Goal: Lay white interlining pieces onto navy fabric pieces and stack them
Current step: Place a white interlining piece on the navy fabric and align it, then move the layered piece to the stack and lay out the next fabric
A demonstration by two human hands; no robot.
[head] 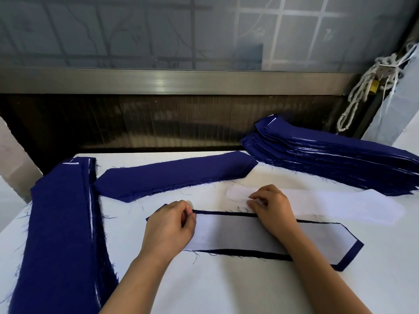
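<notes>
On the white table (226, 286) a long navy piece (349, 254) lay flat in front of the person, running left to right, its right end cut to a point. An interlining (249, 232) lay on top of it and covered most of it, so that navy showed only as a thin border along the far and near edges and as a wider band at the pointed end. The left hand (169, 225) sat on the left end of this pair with its fingers curled, pinching the far edge of the navy piece; whether the interlining was caught in the pinch too could not be told. The right hand (272, 207) reached across the middle of the pair, fingers curled, and pinched the near edge of a loose strip (340, 207) of white interlining close to its left end. That strip lay just beyond the navy piece, stretching off to the right. Farther back in the middle sat a low navy stack (172, 175) with frayed edges, set at a slant. A left stack (61, 234) of navy ran along the table's left side toward the camera, with slivers of white between its layers. A tall right stack (328, 159) was fanned out at the far right, also with white lines among the layers. Behind the table ran a metal rail (158, 81) under a window (136, 30), and a knotted rope (362, 91) hung at the right.
</notes>
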